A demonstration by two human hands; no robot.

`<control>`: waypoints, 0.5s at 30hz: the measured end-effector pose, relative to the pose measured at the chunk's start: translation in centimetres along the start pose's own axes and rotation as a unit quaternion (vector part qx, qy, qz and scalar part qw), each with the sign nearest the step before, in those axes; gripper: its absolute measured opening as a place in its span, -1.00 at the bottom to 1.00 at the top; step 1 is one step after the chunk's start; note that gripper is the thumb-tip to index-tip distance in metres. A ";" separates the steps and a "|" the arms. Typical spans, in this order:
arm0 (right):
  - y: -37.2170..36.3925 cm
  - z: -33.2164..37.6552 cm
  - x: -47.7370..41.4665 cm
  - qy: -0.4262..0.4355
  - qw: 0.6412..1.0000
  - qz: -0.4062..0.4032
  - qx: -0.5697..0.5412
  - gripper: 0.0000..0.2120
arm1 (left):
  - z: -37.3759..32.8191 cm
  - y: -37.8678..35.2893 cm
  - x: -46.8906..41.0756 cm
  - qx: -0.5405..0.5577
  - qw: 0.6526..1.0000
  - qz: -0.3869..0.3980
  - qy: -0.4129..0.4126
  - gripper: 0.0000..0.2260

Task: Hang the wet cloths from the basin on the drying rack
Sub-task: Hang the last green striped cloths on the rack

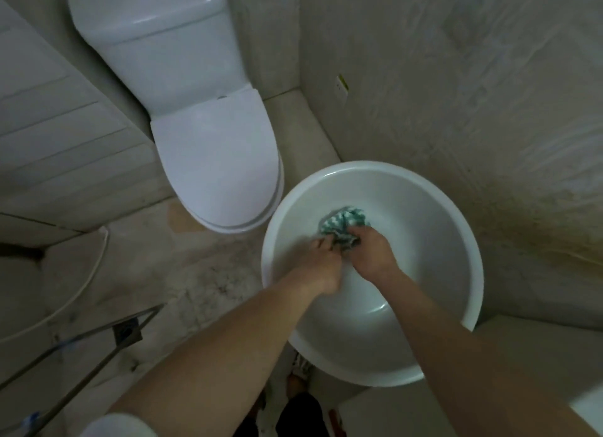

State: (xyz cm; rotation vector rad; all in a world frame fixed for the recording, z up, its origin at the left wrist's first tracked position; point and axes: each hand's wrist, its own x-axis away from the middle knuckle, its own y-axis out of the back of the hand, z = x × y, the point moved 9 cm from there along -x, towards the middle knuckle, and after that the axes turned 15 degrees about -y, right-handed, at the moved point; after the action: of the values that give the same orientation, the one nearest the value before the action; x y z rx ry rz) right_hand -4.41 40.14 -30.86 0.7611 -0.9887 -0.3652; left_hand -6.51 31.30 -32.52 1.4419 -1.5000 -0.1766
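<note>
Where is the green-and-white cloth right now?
The cloth sits bunched inside the white basin, right of the toilet, gripped by the left hand and right hand.

Pretty dim, flat bathroom light, and soft all over.

The only real shine was on the toilet point(208, 117) lid and cistern plus a small highlight low inside the basin point(375, 309), so the light seemed to come from above. The left hand point(321, 263) was smeared with motion blur, the right hand point(372, 252) a bit sharper. Wide-angle bending curved the wall lines and the rack point(81, 355) bars at the edges, and the lower corners went murky and grainy.
</note>
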 end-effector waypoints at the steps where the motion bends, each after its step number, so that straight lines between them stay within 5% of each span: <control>1: 0.7 -0.7 -0.1 -0.032 0.996 -0.013 -0.085 -0.61 | 0.3 0.4 -0.2 0.020 0.999 -0.038 0.009 -0.46; 4: 0.7 -3.0 0.3 -0.150 0.912 0.059 -0.376 -0.71 | 0.8 2.6 1.1 0.191 0.960 -0.199 0.044 -0.80; 7: 1.4 -1.3 2.6 -0.142 0.845 0.156 -0.492 -0.84 | 0.7 4.4 3.5 0.298 0.914 -0.272 0.032 -0.85; 15: 6.0 5.4 8.9 -0.063 0.875 0.152 -0.455 -0.89 | 0.6 10.6 13.6 0.488 0.795 -0.362 -0.018 -0.73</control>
State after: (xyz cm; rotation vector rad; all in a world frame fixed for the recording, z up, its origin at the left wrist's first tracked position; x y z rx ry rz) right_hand -4.75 36.73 -19.28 -0.2789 -0.9025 -0.5458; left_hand -11.06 22.84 -18.20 2.8351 -0.9699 0.1560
